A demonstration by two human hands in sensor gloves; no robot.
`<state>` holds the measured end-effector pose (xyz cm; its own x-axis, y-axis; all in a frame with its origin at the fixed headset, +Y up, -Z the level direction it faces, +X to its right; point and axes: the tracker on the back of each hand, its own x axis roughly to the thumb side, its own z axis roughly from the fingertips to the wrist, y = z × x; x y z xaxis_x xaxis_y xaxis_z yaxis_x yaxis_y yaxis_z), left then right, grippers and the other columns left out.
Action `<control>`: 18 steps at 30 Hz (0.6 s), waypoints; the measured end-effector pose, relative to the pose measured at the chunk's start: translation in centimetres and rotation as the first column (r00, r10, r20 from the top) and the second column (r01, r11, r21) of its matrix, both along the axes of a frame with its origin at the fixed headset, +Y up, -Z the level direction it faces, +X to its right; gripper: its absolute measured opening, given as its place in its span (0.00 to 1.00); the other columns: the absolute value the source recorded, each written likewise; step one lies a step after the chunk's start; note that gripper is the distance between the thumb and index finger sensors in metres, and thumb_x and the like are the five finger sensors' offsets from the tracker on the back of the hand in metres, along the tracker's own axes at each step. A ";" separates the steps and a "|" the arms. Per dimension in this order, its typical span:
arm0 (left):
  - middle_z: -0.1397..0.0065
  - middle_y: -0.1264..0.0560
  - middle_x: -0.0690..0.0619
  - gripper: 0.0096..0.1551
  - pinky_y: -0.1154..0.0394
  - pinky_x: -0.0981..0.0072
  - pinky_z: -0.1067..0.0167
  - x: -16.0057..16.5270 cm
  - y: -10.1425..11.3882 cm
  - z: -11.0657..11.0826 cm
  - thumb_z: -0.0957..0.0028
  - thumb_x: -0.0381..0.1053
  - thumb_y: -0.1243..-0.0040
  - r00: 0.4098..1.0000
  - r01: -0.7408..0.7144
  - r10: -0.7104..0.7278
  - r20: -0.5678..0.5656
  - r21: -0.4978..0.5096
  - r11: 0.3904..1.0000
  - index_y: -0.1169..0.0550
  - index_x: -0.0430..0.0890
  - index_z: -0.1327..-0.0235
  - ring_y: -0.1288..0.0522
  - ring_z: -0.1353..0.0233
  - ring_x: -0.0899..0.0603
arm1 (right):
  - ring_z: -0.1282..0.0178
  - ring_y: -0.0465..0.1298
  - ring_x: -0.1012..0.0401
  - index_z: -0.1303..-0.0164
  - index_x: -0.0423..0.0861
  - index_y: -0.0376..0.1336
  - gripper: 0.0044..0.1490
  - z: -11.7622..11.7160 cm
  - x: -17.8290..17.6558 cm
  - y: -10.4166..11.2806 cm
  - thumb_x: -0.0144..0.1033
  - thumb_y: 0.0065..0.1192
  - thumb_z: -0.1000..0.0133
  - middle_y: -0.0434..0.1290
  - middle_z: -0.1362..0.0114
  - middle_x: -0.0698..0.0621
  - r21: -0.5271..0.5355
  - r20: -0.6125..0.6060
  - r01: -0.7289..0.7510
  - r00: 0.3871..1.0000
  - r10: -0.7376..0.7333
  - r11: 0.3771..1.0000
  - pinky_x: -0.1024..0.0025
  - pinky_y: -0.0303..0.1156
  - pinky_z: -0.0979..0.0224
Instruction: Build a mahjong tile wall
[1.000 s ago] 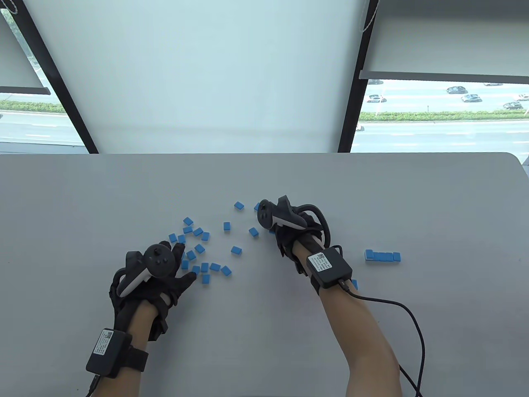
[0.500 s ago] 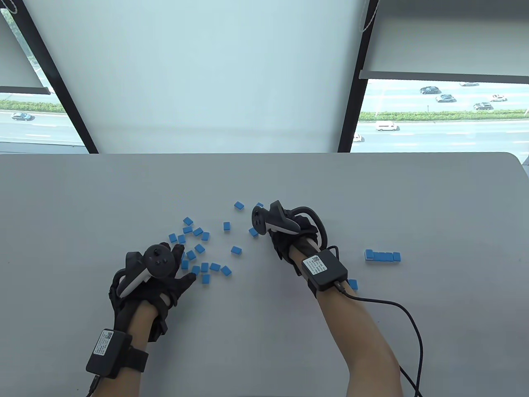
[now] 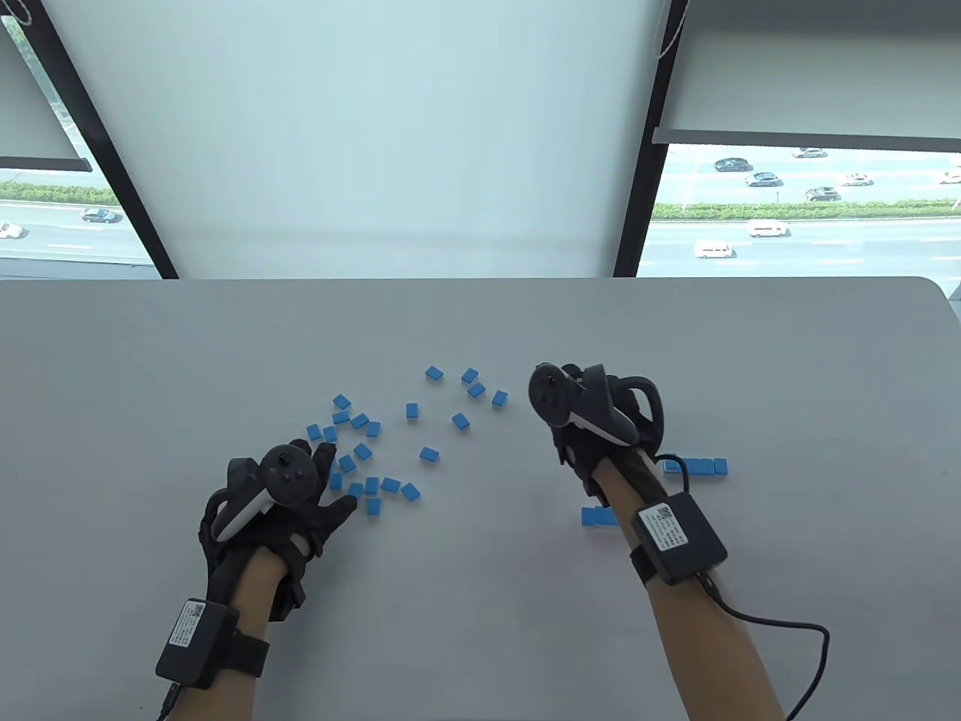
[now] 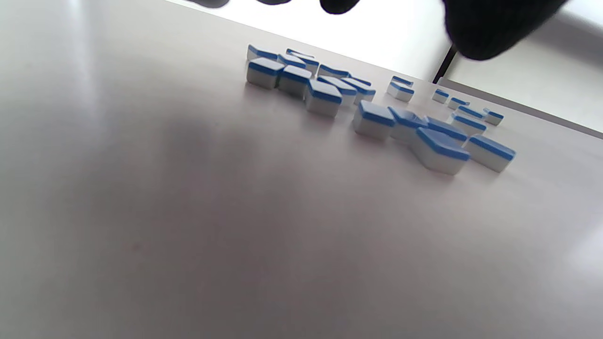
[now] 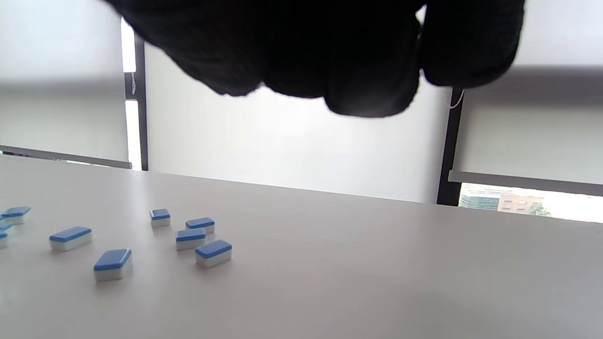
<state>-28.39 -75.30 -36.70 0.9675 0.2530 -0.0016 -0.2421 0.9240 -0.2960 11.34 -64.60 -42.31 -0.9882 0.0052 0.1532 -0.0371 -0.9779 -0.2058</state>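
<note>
Several loose blue-backed mahjong tiles (image 3: 375,451) lie scattered mid-table; they also show in the left wrist view (image 4: 325,96) and the right wrist view (image 5: 213,253). A short row of tiles (image 3: 702,466) lies at the right. A second short row (image 3: 595,516) lies nearer, partly hidden by my right forearm. My left hand (image 3: 338,477) rests on the table at the near-left edge of the scatter with its fingers spread, holding nothing. My right hand (image 3: 578,451) hovers between the scatter and the rows. Its fingers (image 5: 367,56) are curled; no tile shows in them.
The grey table (image 3: 480,616) runs to a window wall at the back. A black cable (image 3: 781,627) trails from my right wrist across the table's near right. The table's right corner (image 3: 938,289) is rounded.
My right hand has moved right, from over the loose tiles at the scatter's right toward the tile rows, uncovering several tiles. My left hand has not moved.
</note>
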 end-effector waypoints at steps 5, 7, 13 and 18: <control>0.14 0.55 0.48 0.52 0.59 0.21 0.34 0.1 0.0 0.0 0.54 0.74 0.50 1.000 -0.006 0.006 0.007 -0.001 1.000 0.50 0.57 0.19 0.54 0.18 0.28 | 0.52 0.79 0.56 0.30 0.54 0.56 0.37 2.6 5.8 0.5 0.41 0.68 0.50 0.73 0.42 0.56 0.090 0.135 0.027 0.990 -0.039 0.996 0.52 0.74 0.39; 0.14 0.55 0.48 0.52 0.59 0.21 0.34 0.0 0.0 0.0 0.54 0.74 0.49 1.000 -0.005 0.005 0.005 -0.003 1.000 0.50 0.57 0.19 0.54 0.18 0.28 | 0.52 0.79 0.55 0.29 0.54 0.56 0.37 3.3 8.0 -0.1 0.41 0.68 0.49 0.73 0.42 0.56 0.101 0.193 0.049 0.979 -0.068 0.994 0.52 0.74 0.39; 0.14 0.55 0.48 0.52 0.59 0.21 0.34 -0.3 -0.2 -0.1 0.54 0.74 0.49 1.000 -0.009 0.009 -0.006 0.010 1.000 0.50 0.57 0.19 0.53 0.18 0.28 | 0.53 0.79 0.55 0.30 0.53 0.57 0.37 4.2 13.1 -4.1 0.41 0.68 0.50 0.73 0.42 0.55 0.073 0.353 0.086 0.930 -0.106 0.994 0.51 0.75 0.41; 0.14 0.55 0.48 0.51 0.59 0.21 0.34 -0.2 -0.3 -0.1 0.54 0.74 0.49 1.000 -0.015 0.015 -0.001 0.013 1.000 0.49 0.57 0.19 0.53 0.18 0.28 | 0.53 0.79 0.54 0.29 0.52 0.57 0.37 3.5 14.3 -7.0 0.40 0.68 0.49 0.73 0.42 0.54 -0.080 0.381 0.065 0.924 -0.029 0.995 0.50 0.74 0.41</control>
